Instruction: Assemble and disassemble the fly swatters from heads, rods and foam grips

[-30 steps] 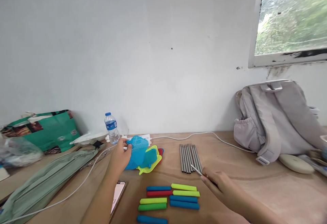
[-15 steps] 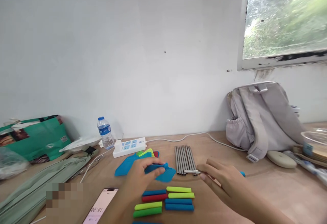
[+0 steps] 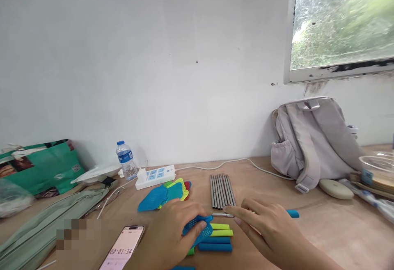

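My left hand (image 3: pixel 184 229) is closed round a blue perforated fly swatter head (image 3: pixel 198 231), bending it. In my right hand (image 3: pixel 261 225), the fingers grip a thin metal rod (image 3: pixel 223 214). The rod's tip meets the neck of the swatter head; how deep it sits I cannot tell. A blue handle end (image 3: pixel 293 213) sticks out beyond my right hand, in line with the rod. Behind lie several metal rods (image 3: pixel 221 192) side by side and a pile of coloured swatter heads (image 3: pixel 166 194). Yellow handles (image 3: pixel 223 233) and blue handles (image 3: pixel 215 247) lie in front, partly hidden.
A phone (image 3: pixel 123 247) showing a timer lies at the front left. Farther back stand a white power strip (image 3: pixel 155 177) and a water bottle (image 3: pixel 126 161). A green bag (image 3: pixel 46 165) is at the left, a grey backpack (image 3: pixel 314 143) at the right, and a white cable (image 3: pixel 215 166) runs along the wall.
My left hand has brought the swatter head toward me and to the right. My right hand has shifted slightly left with the rod, so the two pieces now meet.
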The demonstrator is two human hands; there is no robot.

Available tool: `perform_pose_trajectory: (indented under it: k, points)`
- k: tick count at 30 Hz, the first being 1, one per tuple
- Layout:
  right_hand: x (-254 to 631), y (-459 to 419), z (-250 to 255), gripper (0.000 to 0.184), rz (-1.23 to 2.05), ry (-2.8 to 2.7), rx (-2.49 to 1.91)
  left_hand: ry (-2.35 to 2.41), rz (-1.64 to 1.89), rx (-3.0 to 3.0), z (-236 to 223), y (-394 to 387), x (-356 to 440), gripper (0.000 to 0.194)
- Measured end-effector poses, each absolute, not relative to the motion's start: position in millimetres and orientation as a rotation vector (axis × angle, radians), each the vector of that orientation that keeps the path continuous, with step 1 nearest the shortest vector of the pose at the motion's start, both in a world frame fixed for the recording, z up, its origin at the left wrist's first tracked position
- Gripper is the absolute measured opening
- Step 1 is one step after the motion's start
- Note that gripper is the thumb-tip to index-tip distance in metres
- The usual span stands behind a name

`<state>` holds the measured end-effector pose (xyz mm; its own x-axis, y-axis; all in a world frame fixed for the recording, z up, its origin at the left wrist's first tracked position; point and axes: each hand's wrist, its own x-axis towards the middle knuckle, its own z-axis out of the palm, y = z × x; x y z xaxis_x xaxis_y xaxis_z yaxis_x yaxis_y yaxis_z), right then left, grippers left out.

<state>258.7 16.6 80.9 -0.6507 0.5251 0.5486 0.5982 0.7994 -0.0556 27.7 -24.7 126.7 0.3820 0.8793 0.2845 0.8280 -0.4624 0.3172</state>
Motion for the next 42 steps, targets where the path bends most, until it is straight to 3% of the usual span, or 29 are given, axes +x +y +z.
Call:
perform_pose_trajectory:
  k: [5,12,21,24,27,29,33,42]
  points:
    - [259,18,82,0.029,-0.217,-2.432,-0.781,1.595,0.539,2.611,120,-22,33,0.012]
    - [257,23,78,0.032,0.054,-2.541,-0.717,1.579,0.389,2.640,104,-14,30,0.013]
    - [250,28,70,0.028,0.278,-2.510,-0.724,1.514,0.477,2.592,97,-8,40,0.007]
    - [253,36,65,0.026,0.288,-2.444,-0.941,1.616,0.843,2.552,94,2,38,0.032]
    - [257,43,59,0.027,0.274,-2.407,-1.072,1.767,1.341,2.087,84,17,28,0.063]
    - [259,45,56,0.028,0.287,-2.394,-1.083,1.695,1.409,1.624,77,23,23,0.065]
    - [259,43,54,0.026,0.370,-2.388,-1.062,1.413,1.196,0.954,68,22,27,0.056]
    - [255,38,47,0.020,0.408,-2.383,-1.069,1.587,1.163,1.006,71,17,26,0.058]
